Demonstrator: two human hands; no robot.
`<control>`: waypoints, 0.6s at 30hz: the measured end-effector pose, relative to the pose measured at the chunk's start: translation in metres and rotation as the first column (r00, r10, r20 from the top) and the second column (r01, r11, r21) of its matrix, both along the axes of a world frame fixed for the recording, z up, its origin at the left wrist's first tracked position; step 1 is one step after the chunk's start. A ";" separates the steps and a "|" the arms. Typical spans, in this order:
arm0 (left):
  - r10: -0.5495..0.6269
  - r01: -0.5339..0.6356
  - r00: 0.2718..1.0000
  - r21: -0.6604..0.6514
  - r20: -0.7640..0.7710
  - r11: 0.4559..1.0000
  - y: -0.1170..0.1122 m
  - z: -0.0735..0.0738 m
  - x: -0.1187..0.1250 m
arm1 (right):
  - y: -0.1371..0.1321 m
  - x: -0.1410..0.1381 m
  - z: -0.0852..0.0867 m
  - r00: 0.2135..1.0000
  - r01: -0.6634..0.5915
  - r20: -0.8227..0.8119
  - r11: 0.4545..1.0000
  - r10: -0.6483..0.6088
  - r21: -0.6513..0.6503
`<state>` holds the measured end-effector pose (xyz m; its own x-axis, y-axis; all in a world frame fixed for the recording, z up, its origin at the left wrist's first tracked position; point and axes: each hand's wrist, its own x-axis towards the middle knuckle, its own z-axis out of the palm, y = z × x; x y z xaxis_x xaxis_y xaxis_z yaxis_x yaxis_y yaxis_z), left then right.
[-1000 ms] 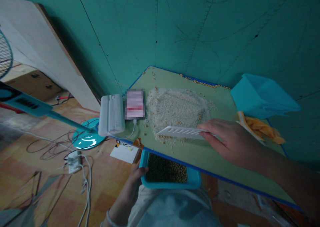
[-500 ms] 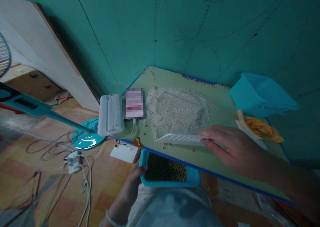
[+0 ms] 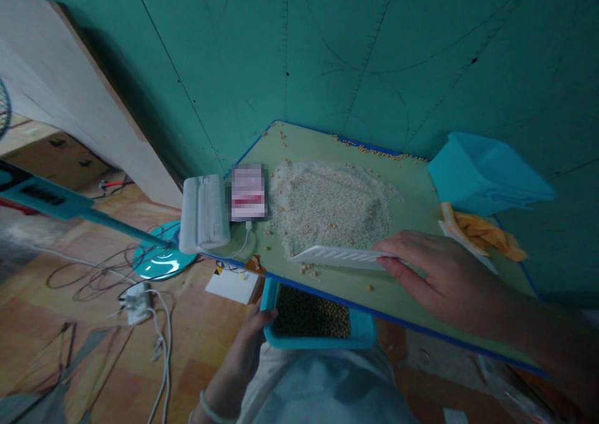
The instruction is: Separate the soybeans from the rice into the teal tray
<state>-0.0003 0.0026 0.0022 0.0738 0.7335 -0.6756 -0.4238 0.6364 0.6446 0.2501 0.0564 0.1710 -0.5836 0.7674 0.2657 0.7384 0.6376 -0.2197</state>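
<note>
My right hand grips one end of a white slotted plastic strip, with thumb in front and fingers behind. The strip stands tilted along the near side of a spread of pale, rice-like grains on the table. A few yellow, soybean-like beans lie on the near side of it, and others are scattered over the grains. Below the table edge, my left hand holds the left side of a turquoise tub, thumb over its rim. Yellow beans and dark contents fill the tub's shaded inside.
The green table carries a white case, a blurred-out device with a cable, a turquoise bin and an orange cloth. Beans line its back edge by the wall. A fan stand and cords are at left.
The slotted strip has shifted slightly, and more beans show on its near side. A single bean has moved a little to the right. My left hand keeps its hold on the tub.
</note>
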 end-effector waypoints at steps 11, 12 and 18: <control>-0.028 0.029 1.000 0.077 -0.012 0.997 -0.005 -0.002 -0.005 | 0.000 -0.009 0.000 0.999 -0.052 0.015 0.998 0.053 -0.028; -0.034 0.034 0.999 0.083 -0.008 0.996 -0.006 -0.002 -0.006 | -0.001 -0.009 0.000 0.998 -0.052 0.016 0.998 0.053 -0.029; -0.065 0.061 0.998 0.110 0.027 0.992 -0.006 0.000 -0.007 | -0.005 -0.012 0.002 0.998 -0.069 -0.003 0.996 0.069 -0.050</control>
